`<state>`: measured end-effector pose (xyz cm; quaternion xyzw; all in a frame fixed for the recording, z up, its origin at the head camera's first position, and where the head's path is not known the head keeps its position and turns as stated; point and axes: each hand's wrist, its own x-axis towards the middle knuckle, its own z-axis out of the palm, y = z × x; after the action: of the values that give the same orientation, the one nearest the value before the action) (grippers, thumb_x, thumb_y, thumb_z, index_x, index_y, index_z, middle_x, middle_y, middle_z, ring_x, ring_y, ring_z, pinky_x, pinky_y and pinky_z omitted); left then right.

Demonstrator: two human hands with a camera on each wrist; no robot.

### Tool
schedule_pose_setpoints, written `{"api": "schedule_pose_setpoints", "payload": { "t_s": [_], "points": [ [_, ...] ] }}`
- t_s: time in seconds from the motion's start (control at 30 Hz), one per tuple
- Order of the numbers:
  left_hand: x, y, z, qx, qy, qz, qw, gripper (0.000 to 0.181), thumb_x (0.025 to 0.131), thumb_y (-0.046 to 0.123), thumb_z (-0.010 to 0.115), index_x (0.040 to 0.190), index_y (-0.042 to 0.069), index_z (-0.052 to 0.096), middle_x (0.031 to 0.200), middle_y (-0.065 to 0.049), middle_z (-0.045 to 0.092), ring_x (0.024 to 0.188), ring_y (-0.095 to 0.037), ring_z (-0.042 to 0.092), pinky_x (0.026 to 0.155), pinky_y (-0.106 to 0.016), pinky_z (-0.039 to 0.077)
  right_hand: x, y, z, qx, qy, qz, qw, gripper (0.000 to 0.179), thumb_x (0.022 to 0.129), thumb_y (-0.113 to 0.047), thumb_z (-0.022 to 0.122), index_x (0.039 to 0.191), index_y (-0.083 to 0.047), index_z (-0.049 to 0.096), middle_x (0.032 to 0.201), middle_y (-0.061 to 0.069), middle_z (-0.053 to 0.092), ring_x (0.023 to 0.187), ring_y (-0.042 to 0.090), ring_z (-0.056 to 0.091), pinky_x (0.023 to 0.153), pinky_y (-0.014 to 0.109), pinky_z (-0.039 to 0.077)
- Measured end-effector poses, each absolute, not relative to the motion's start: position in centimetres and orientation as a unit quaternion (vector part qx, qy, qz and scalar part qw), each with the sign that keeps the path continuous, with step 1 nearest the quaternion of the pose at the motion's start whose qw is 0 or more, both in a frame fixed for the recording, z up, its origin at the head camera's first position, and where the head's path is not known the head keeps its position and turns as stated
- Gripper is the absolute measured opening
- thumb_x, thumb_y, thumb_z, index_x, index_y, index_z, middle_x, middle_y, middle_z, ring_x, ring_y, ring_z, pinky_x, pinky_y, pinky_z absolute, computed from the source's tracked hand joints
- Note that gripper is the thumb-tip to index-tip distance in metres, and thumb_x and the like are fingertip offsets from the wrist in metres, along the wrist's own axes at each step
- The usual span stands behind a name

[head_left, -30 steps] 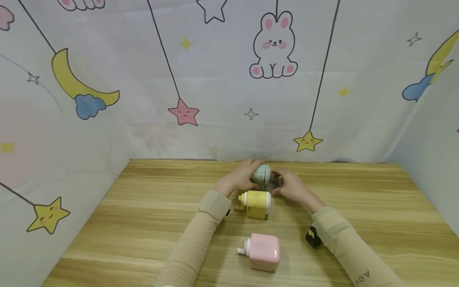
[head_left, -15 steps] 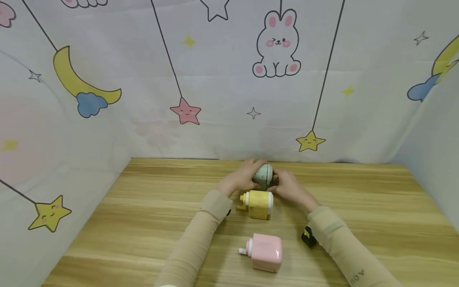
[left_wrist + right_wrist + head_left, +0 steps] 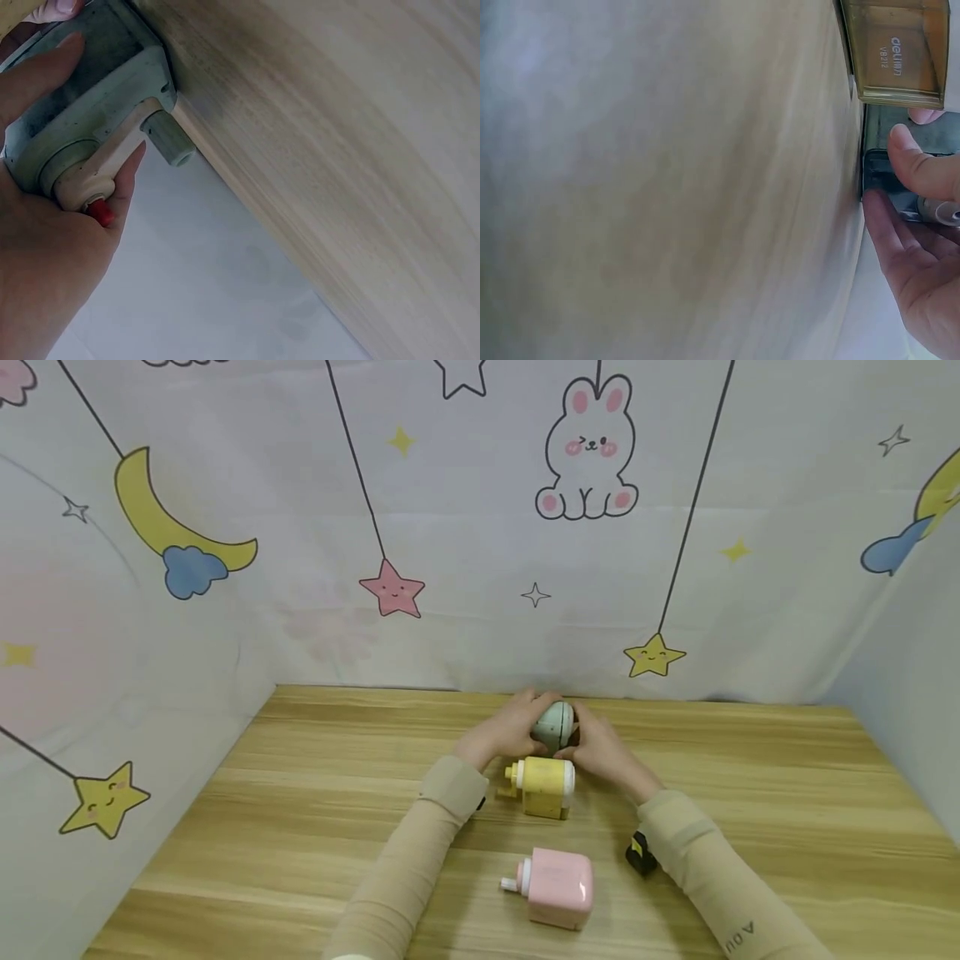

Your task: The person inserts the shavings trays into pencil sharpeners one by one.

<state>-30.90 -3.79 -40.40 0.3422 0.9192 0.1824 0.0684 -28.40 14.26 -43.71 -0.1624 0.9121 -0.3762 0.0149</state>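
A grey-green pencil sharpener with a crank stands at the back of the table, held between both hands. My left hand grips its body from the crank side. In the left wrist view the crank handle and a red tip show beside the palm. At the sharpener's other end, my right hand pinches a dark see-through part, thumb on one side and fingers on the other. Right in front of the hands stands a yellow pencil sharpener, which neither hand is seen gripping.
A pink pencil sharpener stands nearer the front, between the forearms. The yellow one's amber see-through bin is close to the right hand. A patterned cloth hangs right behind the wooden table's back edge.
My right hand has moved left toward the green sharpener, and the dark see-through part at its end has slid inward with it. The left hand keeps its grip. The head view has shifted slightly.
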Motion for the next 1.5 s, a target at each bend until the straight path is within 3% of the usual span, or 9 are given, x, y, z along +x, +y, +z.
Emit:
{"api": "schedule_pose_setpoints", "payload": {
  "t_s": [0.87,1.03,1.23,1.4,1.5],
  "points": [
    [-30.4,-3.2,-39.6,0.339,0.919,0.189,0.062,0.08,0.081,0.011,0.075,0.147,0.017,0.03,0.134,-0.015,0.045,0.119,-0.027,0.048,0.1,-0.041,0.047,-27.8,14.4,-43.2,-0.137,0.92,-0.367,-0.014,0.073,0.074,-0.006,0.081,0.136,0.0,0.043,0.121,0.023,0.06,0.099,0.033,0.062,0.083,0.043,0.054],
    [-30.2,-3.5,-40.4,0.349,0.916,0.194,0.042,0.077,0.078,0.009,0.077,0.14,0.014,0.032,0.131,-0.015,0.047,0.118,-0.026,0.049,0.102,-0.039,0.046,-27.4,13.9,-43.8,-0.131,0.915,-0.381,-0.005,0.073,0.075,-0.005,0.08,0.137,0.0,0.043,0.122,0.022,0.06,0.097,0.032,0.064,0.082,0.041,0.055],
    [-30.2,-3.9,-41.2,0.352,0.914,0.197,0.046,0.075,0.078,0.009,0.078,0.139,0.015,0.033,0.129,-0.014,0.048,0.117,-0.026,0.05,0.101,-0.039,0.046,-27.2,13.5,-44.5,-0.116,0.917,-0.381,0.006,0.075,0.077,-0.007,0.079,0.14,0.0,0.039,0.129,0.024,0.057,0.105,0.034,0.062,0.088,0.044,0.052],
    [-30.4,-3.9,-40.7,0.349,0.912,0.21,0.039,0.074,0.079,0.008,0.077,0.139,0.019,0.034,0.128,-0.014,0.047,0.116,-0.026,0.05,0.1,-0.041,0.048,-27.5,13.8,-44.4,-0.125,0.911,-0.393,-0.005,0.074,0.08,-0.007,0.076,0.142,0.0,0.036,0.131,0.025,0.055,0.098,0.034,0.064,0.084,0.044,0.053],
    [-30.2,-4.1,-40.4,0.338,0.917,0.209,0.041,0.074,0.08,0.01,0.076,0.141,0.022,0.036,0.13,-0.013,0.045,0.117,-0.027,0.05,0.099,-0.042,0.048,-27.4,14.1,-44.4,-0.152,0.914,-0.376,-0.017,0.074,0.078,-0.004,0.075,0.141,0.001,0.037,0.133,0.025,0.054,0.107,0.036,0.06,0.091,0.047,0.051]
  ]
}}
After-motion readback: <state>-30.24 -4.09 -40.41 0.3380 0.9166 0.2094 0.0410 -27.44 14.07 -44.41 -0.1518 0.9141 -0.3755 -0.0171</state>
